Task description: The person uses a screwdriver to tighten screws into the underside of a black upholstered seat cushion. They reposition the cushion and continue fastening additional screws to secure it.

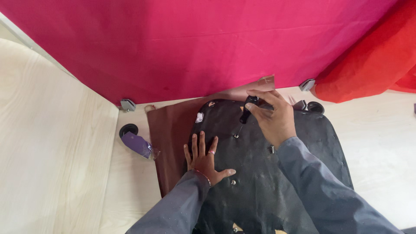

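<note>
The right hand [272,118] grips a black-handled screwdriver [246,113], its tip on a screw [236,136] just below-left of the hand. The left hand [205,159], fingers spread flat, pins the black panel [299,173]. A tilted driver may slip off the screw head and gouge the panel.

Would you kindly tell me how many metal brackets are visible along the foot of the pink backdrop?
2: one bracket at the left by the table corner, another bracket at the right beside the red cloth. Others may be hidden.

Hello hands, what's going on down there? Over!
Left hand flat on black dusty seat panel. Right hand grips black-handled screwdriver, tip at a screw. Nothing blocking.
</note>
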